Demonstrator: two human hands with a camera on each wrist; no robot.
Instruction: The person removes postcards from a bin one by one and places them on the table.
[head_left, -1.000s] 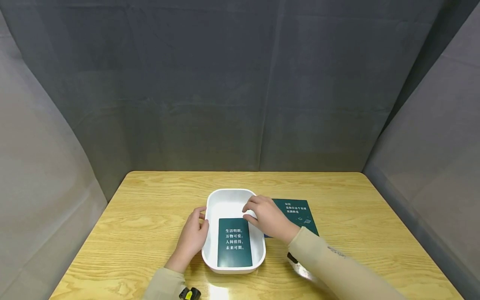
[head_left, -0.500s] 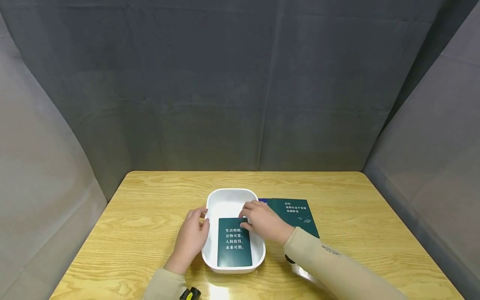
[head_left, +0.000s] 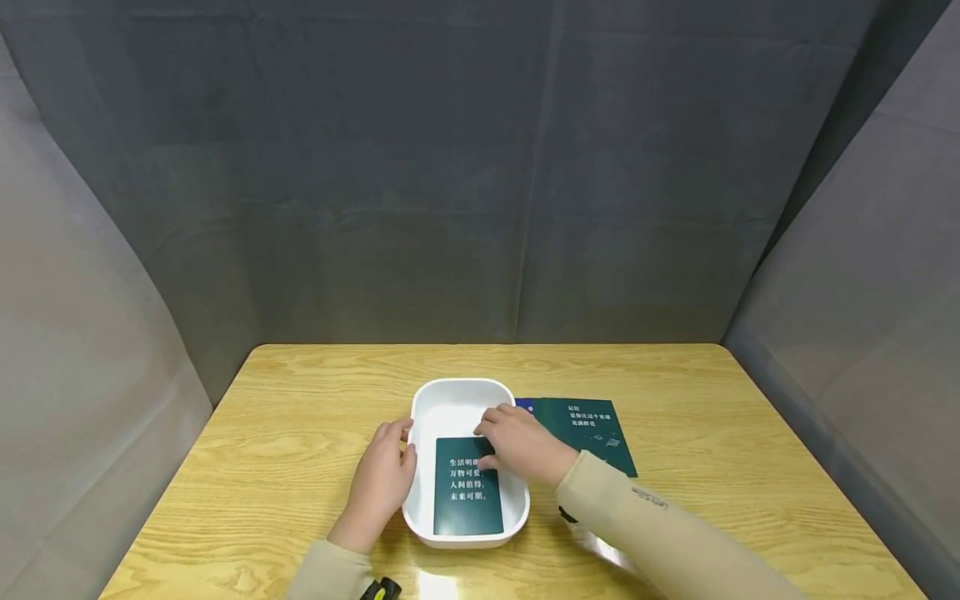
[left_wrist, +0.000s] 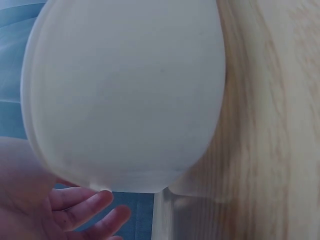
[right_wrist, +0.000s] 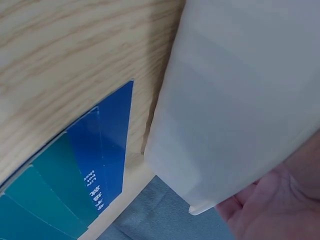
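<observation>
Table (head_left: 300, 400) — light wood grain, carrying everything listed; grey cloth hangs behind and at both sides.

White tub (head_left: 450, 398) — oval plastic basin with rounded corners, standing upright near the front middle of the table. The left wrist view shows its pale outer wall (left_wrist: 125, 95) close up, the right wrist view its rim and side (right_wrist: 235, 100).

Fanned booklets (head_left: 592, 429) — dark green cover with white print on top, a blue sheet peeking out at the far left edge (right_wrist: 107, 150); flat on the table, just beside the tub on its right.

Green card (head_left: 465, 500) — dark teal, four short lines of white characters, lying flat on the tub's floor toward the near end.

Left hand (head_left: 381, 483) — fingers relaxed and laid against the tub's left outer wall, steadying it; holding nothing.

Right hand (head_left: 517, 442) — reaching over the right rim, fingertips resting on the card's far right corner; whether they pinch it cannot be told.

Step in hand, by judgement — settling or taking up the card inside the tub. The next move calls for a light fingertip touch at the corner while the other hand keeps the tub from sliding.
</observation>
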